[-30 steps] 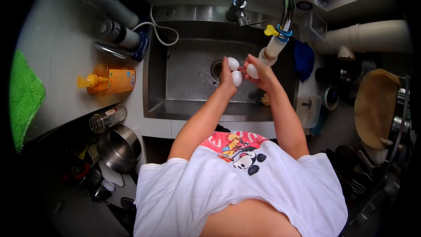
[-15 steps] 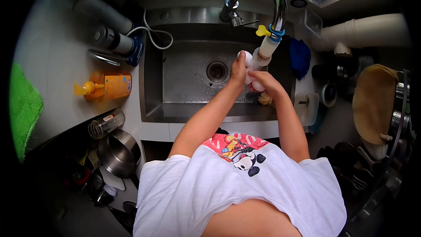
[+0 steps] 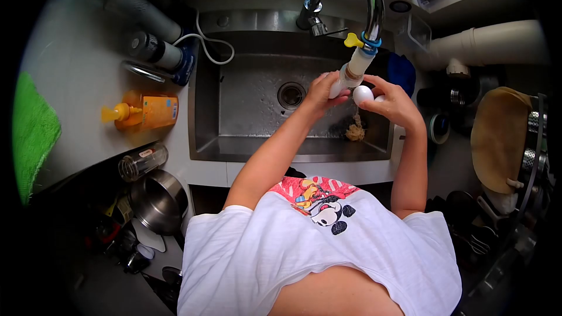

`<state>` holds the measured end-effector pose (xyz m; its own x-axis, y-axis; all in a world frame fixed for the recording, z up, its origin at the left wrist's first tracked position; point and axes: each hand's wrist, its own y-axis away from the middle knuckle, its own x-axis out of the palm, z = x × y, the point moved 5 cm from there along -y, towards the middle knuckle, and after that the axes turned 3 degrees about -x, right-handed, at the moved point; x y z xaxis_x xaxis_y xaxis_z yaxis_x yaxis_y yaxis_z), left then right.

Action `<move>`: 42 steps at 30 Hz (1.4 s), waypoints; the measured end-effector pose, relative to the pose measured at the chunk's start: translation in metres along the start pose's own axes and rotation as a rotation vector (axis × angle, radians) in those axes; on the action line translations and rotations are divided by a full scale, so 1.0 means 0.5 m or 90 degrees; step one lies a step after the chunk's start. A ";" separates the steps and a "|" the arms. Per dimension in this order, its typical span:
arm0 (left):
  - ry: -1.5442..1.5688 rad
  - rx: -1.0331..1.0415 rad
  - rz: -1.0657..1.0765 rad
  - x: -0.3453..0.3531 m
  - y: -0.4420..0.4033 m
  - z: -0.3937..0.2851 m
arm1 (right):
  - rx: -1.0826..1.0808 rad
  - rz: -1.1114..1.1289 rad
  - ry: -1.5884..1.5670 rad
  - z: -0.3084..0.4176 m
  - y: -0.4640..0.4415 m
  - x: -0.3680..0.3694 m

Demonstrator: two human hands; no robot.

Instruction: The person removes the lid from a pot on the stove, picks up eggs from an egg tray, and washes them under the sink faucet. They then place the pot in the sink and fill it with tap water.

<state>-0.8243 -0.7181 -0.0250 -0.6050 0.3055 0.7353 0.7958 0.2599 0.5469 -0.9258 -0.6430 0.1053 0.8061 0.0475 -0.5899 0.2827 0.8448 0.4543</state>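
Two white eggs are in my right hand (image 3: 395,104): one egg (image 3: 363,94) shows whole at the fingertips, and another (image 3: 380,99) peeks out behind it, partly covered by the fingers. My left hand (image 3: 321,95) is closed around a white egg (image 3: 335,89), mostly hidden by the fingers and the faucet nozzle. Both hands are over the sink (image 3: 252,111), just below the clear and white nozzle (image 3: 355,70) of the chrome faucet (image 3: 376,11). Whether water is running I cannot tell. A tan, crumpled clump (image 3: 355,131) lies in the sink below my right hand.
An orange soap pump bottle (image 3: 158,110), a glass jar (image 3: 143,162) and a steel pot (image 3: 157,202) stand left of the sink. A blue cloth (image 3: 400,72) lies at its right edge. A white pipe (image 3: 497,41) and a round tan board (image 3: 500,140) are farther right.
My hands have moved apart. The right hand has shifted right and up, bringing its eggs into plainer view. The left hand has stayed close to the nozzle with its egg.
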 end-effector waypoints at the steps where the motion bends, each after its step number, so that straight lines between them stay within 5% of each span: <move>1: -0.001 0.002 0.000 0.001 0.001 0.001 | -0.002 -0.001 0.001 0.018 0.010 -0.009; 7: -0.095 0.092 0.011 -0.003 0.012 -0.014 | -0.103 0.012 -0.022 0.069 0.025 -0.003; 13: 0.055 0.052 0.022 -0.043 0.044 -0.038 | -0.121 0.041 -0.035 0.108 0.012 0.045; 19: 0.018 0.245 0.081 -0.100 0.095 -0.090 | -0.160 0.074 -0.068 0.169 -0.022 0.103; 23: 0.017 0.221 -0.072 -0.148 0.095 -0.109 | -0.167 0.066 -0.092 0.156 -0.037 0.115; 26: 0.139 0.124 0.048 -0.177 0.079 -0.098 | -0.165 0.114 -0.181 0.109 -0.052 0.127; 30: 0.141 0.148 0.029 -0.122 0.106 -0.097 | -0.075 0.123 -0.438 0.023 -0.088 0.182; 32: 0.185 0.178 -0.109 -0.098 0.122 -0.100 | 0.015 0.112 -0.630 -0.031 -0.121 0.227; 36: 0.048 0.306 -0.119 -0.134 0.086 -0.080 | 0.157 0.112 -0.734 -0.071 -0.150 0.308; 39: -0.139 0.251 -0.030 -0.145 0.074 -0.086 | 0.167 0.177 -0.716 -0.079 -0.173 0.358; 42: 0.048 0.107 -0.012 -0.143 0.076 -0.078 | 0.181 0.211 -0.695 -0.083 -0.186 0.386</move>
<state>-0.7497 -0.7658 -0.0412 -0.6113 0.2316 0.7567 0.7655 0.4156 0.4912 -0.8182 -0.6902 -0.0786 0.8413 -0.3557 0.4071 -0.0305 0.7206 0.6926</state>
